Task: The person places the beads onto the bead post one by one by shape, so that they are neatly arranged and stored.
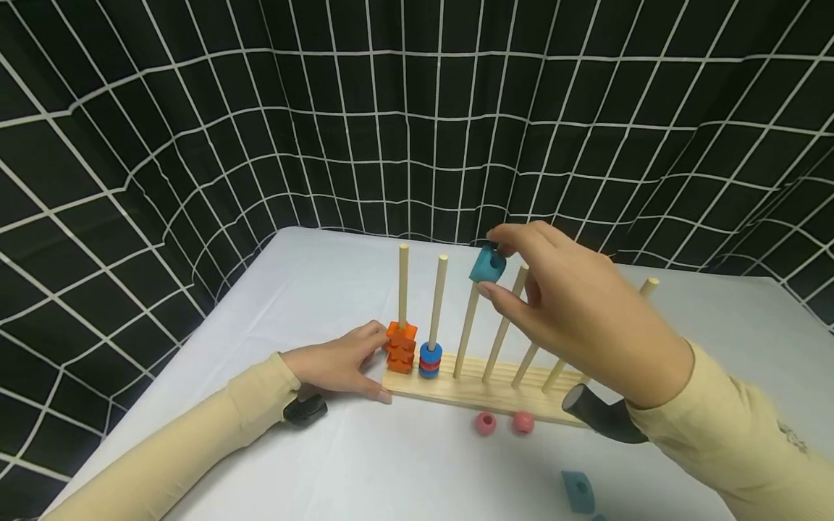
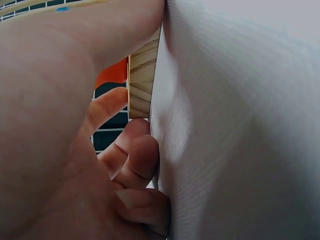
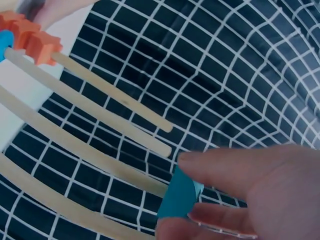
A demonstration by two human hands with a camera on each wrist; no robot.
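"While the right hand has the teal block near the upper end of the 3rd peg, how do those 2 line up?"

"The block meets the peg's tip, just right of the head view's centre. I can't tell whether wood has entered its hole. The peg's long axis rises with a slight rightward lean; the block sits tilted."

"And the fingers?"

"The right ones are clamped on the block, forefinger above, thumb below. The left hand is farther off, its thumb and fingers gripping the left end of the wooden base."

"Materials?"

"Smooth pale dowel, grained board. The block looks matte, with flat sides and a drilled hole. Toward the left, notched orange pieces and round blue and red rings are threaded; 2 rounded pink beads lie lower on the white counter."
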